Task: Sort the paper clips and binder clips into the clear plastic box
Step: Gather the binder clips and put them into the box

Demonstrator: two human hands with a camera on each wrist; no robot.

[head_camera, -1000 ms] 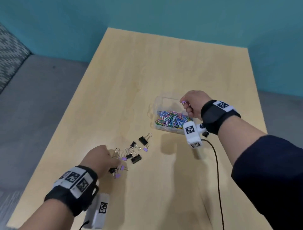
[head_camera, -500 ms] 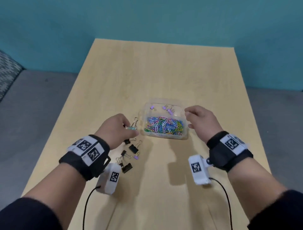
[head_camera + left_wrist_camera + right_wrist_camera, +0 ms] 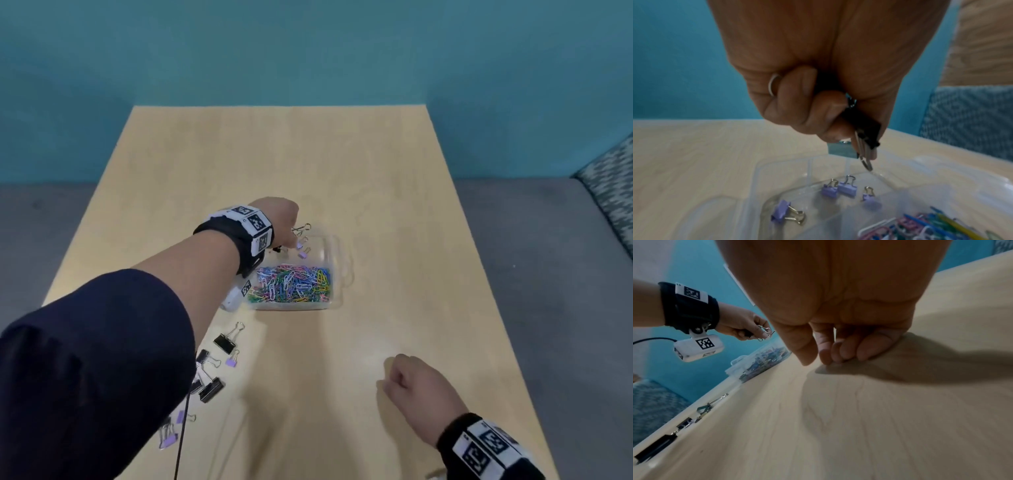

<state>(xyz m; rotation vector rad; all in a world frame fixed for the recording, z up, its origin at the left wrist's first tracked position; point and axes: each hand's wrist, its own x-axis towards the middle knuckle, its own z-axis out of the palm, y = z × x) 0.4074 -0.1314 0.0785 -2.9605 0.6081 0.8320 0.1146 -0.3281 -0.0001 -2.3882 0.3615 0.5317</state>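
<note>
The clear plastic box [image 3: 338, 270] sits mid-table, its near compartment full of coloured paper clips [image 3: 294, 284]. My left hand [image 3: 294, 235] hangs over the far compartment and grips a bunch of binder clips [image 3: 301, 229]. In the left wrist view a black binder clip [image 3: 865, 128] is pinched between thumb and fingers, with a teal one [image 3: 840, 151] behind it. Several purple binder clips [image 3: 846, 188] lie in the compartment below. My right hand [image 3: 388, 380] rests on the table at the near right, its fingers [image 3: 844, 352] loosely curled and holding nothing.
Several loose black and purple binder clips [image 3: 224, 342] lie on the wooden table [image 3: 394, 205] near its left edge, partly under my left sleeve. A cable [image 3: 181, 442] runs down from the left wrist camera. A teal wall stands behind the table.
My left hand has lifted binder clips from the loose pile and carried them over the box's far compartment. My right hand has pulled back from the box to the near right of the table.
</note>
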